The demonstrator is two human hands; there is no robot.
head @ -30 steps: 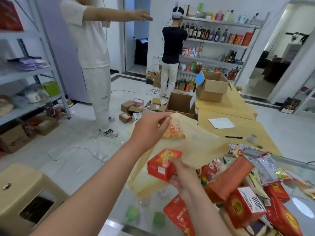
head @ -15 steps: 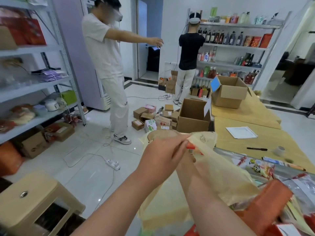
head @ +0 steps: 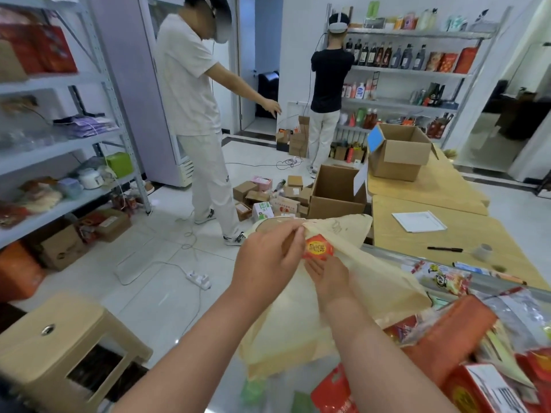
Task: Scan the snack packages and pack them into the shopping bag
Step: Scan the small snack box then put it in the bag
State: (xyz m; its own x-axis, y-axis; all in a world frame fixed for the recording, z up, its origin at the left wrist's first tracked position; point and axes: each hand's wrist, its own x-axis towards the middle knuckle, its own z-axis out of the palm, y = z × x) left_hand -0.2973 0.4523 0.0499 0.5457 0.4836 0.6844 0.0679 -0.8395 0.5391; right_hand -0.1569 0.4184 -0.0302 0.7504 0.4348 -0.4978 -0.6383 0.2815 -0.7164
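where the shopping bag [head: 351,296] gapes, a red snack package [head: 318,248] shows half-hidden.

A small shop: stocked metal shelves [head: 411,70] (bottles, packets), cardboard boxes [head: 337,192] on the floor, a snack-piled counter [head: 465,281].

- The shopping bag [head: 366,281] is pale yellow cloth, limp and creased, its mouth held up and open above the desk [head: 447,234] edge.
- A small red snack box [head: 318,248] with a yellow round label sits tilted at the bag's mouth, partly inside.
- More snack packages [head: 477,347], mostly red and orange boxes and clear pouches, lie heaped right of the bag.
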